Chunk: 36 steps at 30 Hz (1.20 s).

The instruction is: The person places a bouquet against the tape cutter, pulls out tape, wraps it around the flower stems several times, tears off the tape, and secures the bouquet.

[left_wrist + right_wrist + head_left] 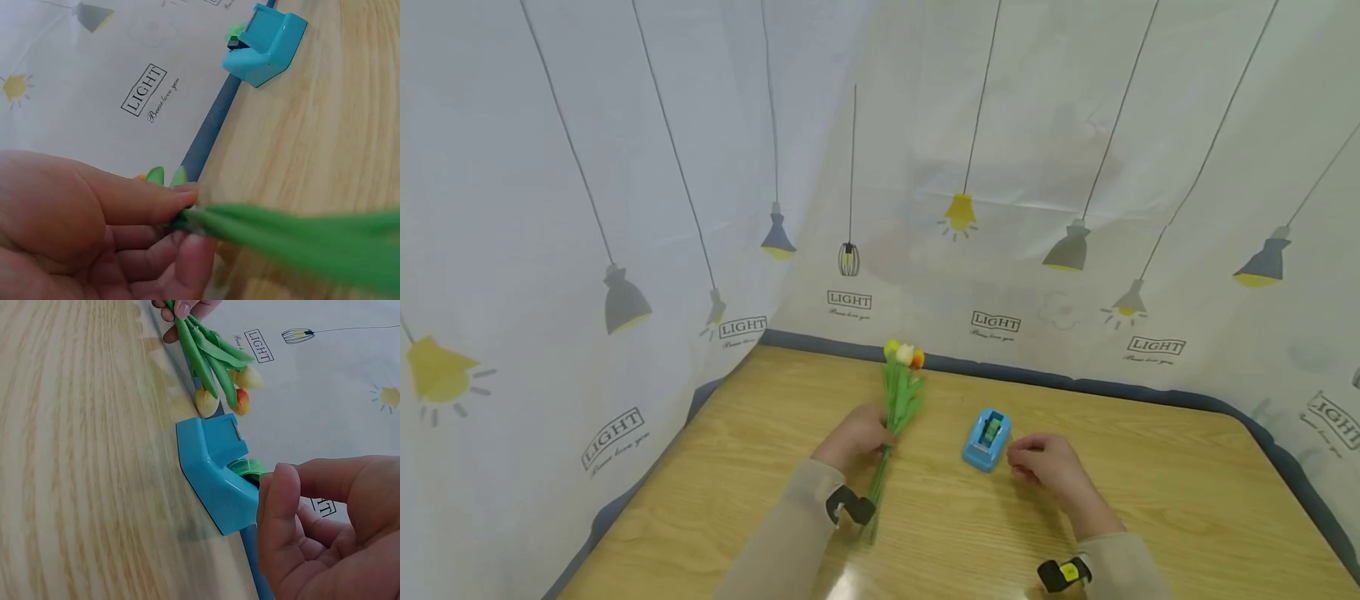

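My left hand pinches the stems of a small bunch of artificial tulips between thumb and fingers. Yellow, white and orange heads point to the back of the table. Close up in the left wrist view, the green stems run out to the right from the fingertips. A blue tape dispenser with a green roll stands right of the flowers. Beside it is my right hand, fingers curled and thumb tip against the index finger. Nothing shows between those tips in the right wrist view.
The wooden table is bordered at the back and sides by a pale curtain printed with lamps. A dark blue band runs along the curtain's foot. Black straps with small cameras sit on both wrists.
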Tool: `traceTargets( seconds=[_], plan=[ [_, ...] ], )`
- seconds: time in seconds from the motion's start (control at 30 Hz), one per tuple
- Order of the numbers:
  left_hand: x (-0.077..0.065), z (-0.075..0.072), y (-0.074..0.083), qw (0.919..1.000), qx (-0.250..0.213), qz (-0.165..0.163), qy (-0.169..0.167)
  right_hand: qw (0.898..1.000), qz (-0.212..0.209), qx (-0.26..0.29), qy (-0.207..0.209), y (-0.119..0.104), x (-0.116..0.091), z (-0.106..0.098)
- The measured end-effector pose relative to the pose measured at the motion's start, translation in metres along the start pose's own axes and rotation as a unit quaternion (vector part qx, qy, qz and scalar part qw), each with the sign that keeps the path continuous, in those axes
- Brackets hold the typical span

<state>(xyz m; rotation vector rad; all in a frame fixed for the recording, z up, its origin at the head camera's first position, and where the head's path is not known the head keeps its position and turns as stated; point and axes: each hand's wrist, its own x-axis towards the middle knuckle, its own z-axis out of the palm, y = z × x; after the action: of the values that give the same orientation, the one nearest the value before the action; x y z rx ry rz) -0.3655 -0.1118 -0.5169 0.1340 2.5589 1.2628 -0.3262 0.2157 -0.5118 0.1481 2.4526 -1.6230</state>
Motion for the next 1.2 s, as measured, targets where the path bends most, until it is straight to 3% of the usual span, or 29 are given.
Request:
traceTargets(
  seconds=[0.17, 0.33, 0.67, 0.87, 1.0, 1.2],
  plan=[
    [-0.002, -0.002, -0.002, 0.9973, 0.007, -0.019, 0.071, 1.000, 0.007, 0.003, -0.004, 0.002, 0.000, 0.005],
    [0.000, -0.003, -0.004, 0.9941, 0.019, -0.036, 0.101, 1.000, 0.005, 0.005, -0.011, 0.006, 0.000, 0.007],
    [0.010, 0.000, -0.008, 0.9884, 0.077, -0.025, 0.129, 1.000, 0.013, 0.002, 0.000, 0.010, -0.001, 0.005],
    [0.013, 0.002, -0.009, 0.9864, 0.098, -0.010, 0.132, 1.000, 0.021, -0.001, -0.003, 0.014, -0.001, 0.003],
    [0.012, 0.004, -0.010, 0.9856, 0.108, -0.018, 0.129, 1.000, 0.026, -0.007, -0.002, 0.014, -0.002, 0.003],
    [0.009, -0.009, -0.017, 0.9871, 0.100, -0.019, 0.123, 1.000, 0.011, 0.006, 0.006, 0.007, -0.002, 0.016]
  ],
)
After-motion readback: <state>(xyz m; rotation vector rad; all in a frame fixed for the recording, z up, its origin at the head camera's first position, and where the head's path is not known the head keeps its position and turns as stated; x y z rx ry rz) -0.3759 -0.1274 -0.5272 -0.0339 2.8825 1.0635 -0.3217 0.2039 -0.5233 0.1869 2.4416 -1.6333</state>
